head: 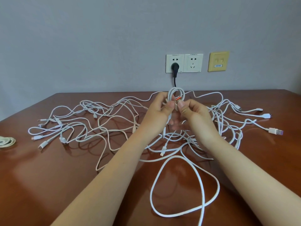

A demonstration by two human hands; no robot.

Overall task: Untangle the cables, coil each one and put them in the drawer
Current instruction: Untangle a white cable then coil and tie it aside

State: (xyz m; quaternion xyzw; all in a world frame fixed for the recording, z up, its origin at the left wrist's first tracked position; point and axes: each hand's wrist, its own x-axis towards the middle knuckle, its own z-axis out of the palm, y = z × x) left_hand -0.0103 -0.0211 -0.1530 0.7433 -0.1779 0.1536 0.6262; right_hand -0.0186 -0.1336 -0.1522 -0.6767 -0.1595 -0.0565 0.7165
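A tangle of several white and pale pink cables (117, 126) spreads across the brown table (48, 185). Above its middle I hold a small coiled white cable (175, 93) upright. My left hand (160, 111) grips the coil's left side with thumb and fingers. My right hand (193, 112) pinches the coil's plug end, which shows an orange tip (178, 99). A thicker white cable (184, 186) forms a big loop on the table between my forearms. No drawer is in view.
A coiled beige cable (7, 141) lies at the table's left edge. On the grey wall behind are two white sockets (183, 63), one with a black plug (175, 68), and a yellow data plate (218, 61). Loose USB plugs (275, 130) lie at the right.
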